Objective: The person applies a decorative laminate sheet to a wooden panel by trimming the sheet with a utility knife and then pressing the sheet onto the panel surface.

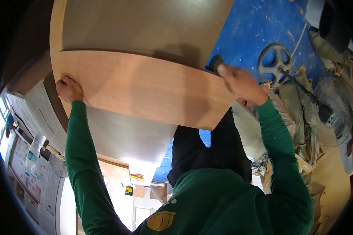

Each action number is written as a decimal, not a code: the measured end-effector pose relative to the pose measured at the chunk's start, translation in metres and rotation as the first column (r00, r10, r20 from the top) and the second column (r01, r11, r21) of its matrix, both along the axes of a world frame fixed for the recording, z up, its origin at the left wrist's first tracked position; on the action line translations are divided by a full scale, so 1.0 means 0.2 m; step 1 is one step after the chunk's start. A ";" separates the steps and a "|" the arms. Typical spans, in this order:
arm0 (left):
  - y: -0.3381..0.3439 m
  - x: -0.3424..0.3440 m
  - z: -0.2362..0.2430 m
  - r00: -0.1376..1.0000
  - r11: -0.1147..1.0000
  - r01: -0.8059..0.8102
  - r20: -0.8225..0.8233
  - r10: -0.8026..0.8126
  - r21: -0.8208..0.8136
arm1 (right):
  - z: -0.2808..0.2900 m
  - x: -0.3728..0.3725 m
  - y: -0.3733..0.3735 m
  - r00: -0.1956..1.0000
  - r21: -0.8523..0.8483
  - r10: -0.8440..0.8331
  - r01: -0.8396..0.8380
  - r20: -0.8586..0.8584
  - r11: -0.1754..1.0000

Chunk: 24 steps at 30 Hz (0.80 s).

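A long reddish-brown wooden board [145,88], curved along its upper edge, lies across a larger grey-brown panel [145,25] with a pale wooden edge. At the board's left end, my left hand [70,89] is closed with its fingers curled at the edge. My right hand [243,84] is closed round the board's right end and slightly blurred by motion; some of its fingers are hidden. Just beyond that hand sits a dark round object [215,62] whose kind I cannot make out.
Blue flooring [243,35] with pale specks lies to the right. A grey spoked wheel-shaped base [274,64] and a fan [331,105] stand there beside piled cloth [292,102]. Stacked pale sheets [39,113] are at the left. Yellow-handled tools [137,177] lie near the bottom.
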<state>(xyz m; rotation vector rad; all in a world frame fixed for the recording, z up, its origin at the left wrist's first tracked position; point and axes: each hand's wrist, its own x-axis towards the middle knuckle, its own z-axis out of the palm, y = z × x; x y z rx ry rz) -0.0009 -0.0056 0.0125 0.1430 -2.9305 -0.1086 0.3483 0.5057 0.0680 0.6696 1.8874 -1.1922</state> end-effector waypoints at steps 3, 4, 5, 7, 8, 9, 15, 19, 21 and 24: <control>0.04 0.01 0.02 0.999 0.999 -0.021 0.030 0.020 0.035 | -0.09 0.09 -0.05 0.998 0.036 0.053 -0.051 -0.040 0.998; 0.05 0.02 0.02 1.000 0.999 -0.021 0.023 0.021 0.024 | -0.04 0.06 -0.03 0.999 0.029 -0.030 0.030 -0.025 0.999; 0.05 0.02 0.03 1.000 1.000 -0.021 0.017 0.020 0.014 | 0.00 0.03 -0.02 0.994 0.024 -0.112 0.113 -0.009 0.993; 0.05 0.02 0.04 0.999 0.999 -0.048 0.020 0.048 0.009 | 0.07 -0.02 0.01 0.991 0.006 -0.122 0.122 0.049 0.993; 0.04 0.02 0.04 0.998 0.998 -0.061 0.021 0.061 0.006 | 0.08 -0.02 0.02 0.989 -0.002 -0.127 0.127 0.078 0.992; 0.06 0.01 0.03 0.998 0.998 -0.053 0.024 0.053 0.019 | 0.06 0.03 0.03 0.994 -0.022 -0.111 0.112 0.018 0.993; 0.01 0.00 0.00 0.999 0.999 -0.043 0.010 0.043 0.009 | 0.10 0.05 -0.09 0.982 -0.001 -0.057 0.057 -0.180 0.998; -0.02 -0.01 -0.02 0.999 0.999 -0.044 -0.005 0.044 -0.007 | 0.09 -0.04 -0.20 0.944 0.128 0.079 -0.040 -0.321 0.991; -0.02 -0.01 -0.03 0.999 0.999 -0.046 0.002 0.046 0.002 | 0.06 -0.05 -0.22 0.934 0.128 0.073 -0.030 -0.351 0.991; -0.03 0.00 -0.03 0.999 0.999 -0.034 -0.013 0.034 0.003 | -0.02 0.00 -0.24 0.889 0.142 0.071 -0.007 -0.452 0.990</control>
